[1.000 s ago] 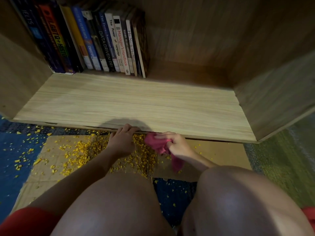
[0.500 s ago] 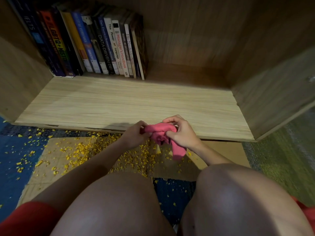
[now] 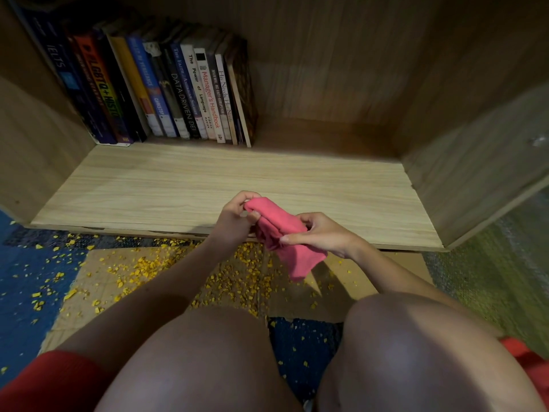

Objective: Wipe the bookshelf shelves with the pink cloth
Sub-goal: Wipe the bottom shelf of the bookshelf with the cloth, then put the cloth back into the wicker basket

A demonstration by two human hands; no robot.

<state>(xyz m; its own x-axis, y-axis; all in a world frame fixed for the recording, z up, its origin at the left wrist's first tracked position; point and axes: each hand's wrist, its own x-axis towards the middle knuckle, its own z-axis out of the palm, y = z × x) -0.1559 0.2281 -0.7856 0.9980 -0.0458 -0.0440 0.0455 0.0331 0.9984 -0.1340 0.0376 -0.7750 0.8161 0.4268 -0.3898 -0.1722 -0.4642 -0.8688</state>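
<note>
Low shelf point(image 3: 208, 185), with a cloth point(image 3: 279, 233) held over its front edge.
Books point(image 3: 166, 90) stand upright at the shelf's back left, and yellow crumbs point(image 3: 142, 269) litter the floor in front. The cloth is bunched, its tail hanging above the crumbs. The left hand point(image 3: 234, 218) curls its fingers round the cloth's top end; the right hand point(image 3: 323, 236) pinches its middle.

Left hand point(image 3: 233, 218), right hand point(image 3: 322, 234) (fingers point(image 3: 307, 217) curled)
</note>
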